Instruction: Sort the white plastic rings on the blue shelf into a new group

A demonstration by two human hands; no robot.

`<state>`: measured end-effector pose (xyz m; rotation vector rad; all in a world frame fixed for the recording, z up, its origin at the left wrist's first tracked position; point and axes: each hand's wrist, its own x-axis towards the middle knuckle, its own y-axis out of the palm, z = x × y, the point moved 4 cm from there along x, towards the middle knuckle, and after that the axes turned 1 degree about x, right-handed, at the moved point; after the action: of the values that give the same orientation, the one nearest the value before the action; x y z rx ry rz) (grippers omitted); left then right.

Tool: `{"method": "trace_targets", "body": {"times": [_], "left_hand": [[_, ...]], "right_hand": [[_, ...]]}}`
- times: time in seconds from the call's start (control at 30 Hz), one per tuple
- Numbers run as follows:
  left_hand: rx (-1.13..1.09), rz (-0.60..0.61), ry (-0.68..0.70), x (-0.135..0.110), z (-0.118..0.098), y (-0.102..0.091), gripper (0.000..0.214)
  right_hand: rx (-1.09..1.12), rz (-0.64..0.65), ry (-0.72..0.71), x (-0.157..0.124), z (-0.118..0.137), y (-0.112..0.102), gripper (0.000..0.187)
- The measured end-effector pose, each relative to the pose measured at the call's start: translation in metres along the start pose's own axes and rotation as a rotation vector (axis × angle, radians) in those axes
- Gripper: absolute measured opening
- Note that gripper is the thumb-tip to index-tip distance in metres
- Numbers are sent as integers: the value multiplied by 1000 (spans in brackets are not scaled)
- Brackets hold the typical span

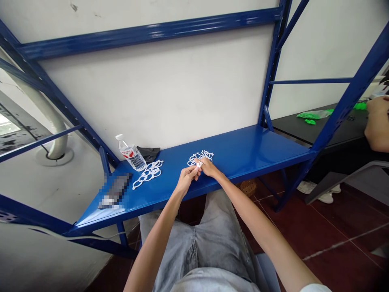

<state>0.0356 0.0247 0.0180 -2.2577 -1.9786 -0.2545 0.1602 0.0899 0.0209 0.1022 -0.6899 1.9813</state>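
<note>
My left hand [187, 177] and my right hand [209, 167] meet over the front part of the blue shelf [237, 154]. The fingertips of both are closed on a small white plastic piece [199, 164], partly covered by the fingers; its exact kind is too small to make out. Just behind the hands lies a cluster of white plastic rings [207, 153], partly hidden by my fingers. To the left, a second group of linked-looking white rings [148, 174] lies flat on the shelf.
A water bottle [131, 153] leans at the left, beside a black bag [148, 154]. Nearer the left edge lies a dark, pixelated object [117, 190]. Blue metal posts frame the shelf. At the right, another person's arm [378, 123] is by a black table with green pieces [310, 116].
</note>
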Motion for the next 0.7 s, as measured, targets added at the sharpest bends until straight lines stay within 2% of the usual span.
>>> {"method": "trace_targets", "body": {"times": [0.17,0.27,0.33,0.43,0.57,0.63,0.7], "left_hand": [[-24,8,11,0,0,3,44],[-50,6,31,-2,-2,4,44],[-74,-20,25,-1,-2,2,45],[-103,-115,2,2,0,-10,46],[-107,-239,-41,8,4,-29,52],[-44,-260,-62,10,6,-36,55],[117,-286,-58,8,5,-48,55]], "right_hand": [[175,20,73,3,-5,-1,67],[175,-11,150,6,-10,-4,67],[147,-12,112,7,-11,-4,65],[125,-33,31,9,-13,-4,54],[196,-22,32,8,-16,-1,39],[203,-47,21,8,-17,-2,37],[170,-121,20,7,-18,-4,35]]}}
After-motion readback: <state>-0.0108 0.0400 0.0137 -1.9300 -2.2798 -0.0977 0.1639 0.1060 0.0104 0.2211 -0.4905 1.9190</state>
